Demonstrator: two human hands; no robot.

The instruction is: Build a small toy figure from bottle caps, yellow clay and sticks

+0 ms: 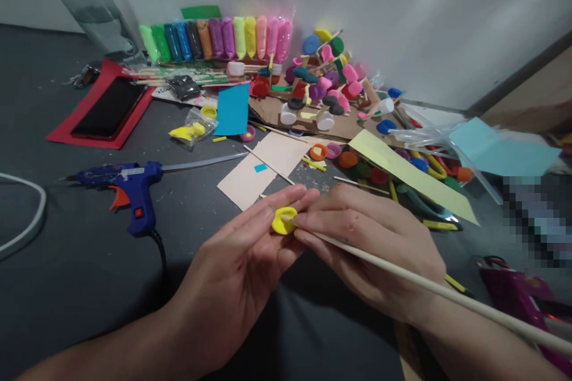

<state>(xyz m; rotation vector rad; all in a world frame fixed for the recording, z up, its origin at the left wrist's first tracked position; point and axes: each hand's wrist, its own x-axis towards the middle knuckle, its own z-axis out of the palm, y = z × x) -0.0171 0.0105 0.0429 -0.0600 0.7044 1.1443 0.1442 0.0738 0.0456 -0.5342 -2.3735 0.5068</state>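
A small flattened piece of yellow modelling clay [282, 227] rests on the fingers of my left hand [250, 250], whose thumb presses on its edge. My right hand [375, 244] grips a long thin wooden stick [402, 274] like a pen. The tip of that stick touches the middle of the clay, and its other end runs back over my right forearm. Just beyond my fingers lies a pale sheet of card [277, 158] with a thin stick and a small blue paper square [260, 168] on it.
A blue hot glue gun [138, 187] lies left, a clear glue stick in its back. Behind stand a phone [109, 108] on red paper, a water bottle [89, 6], a row of coloured clay packs [217, 38] and a heap of small clay models [326, 80]. Yellow paper [415, 175] lies right.
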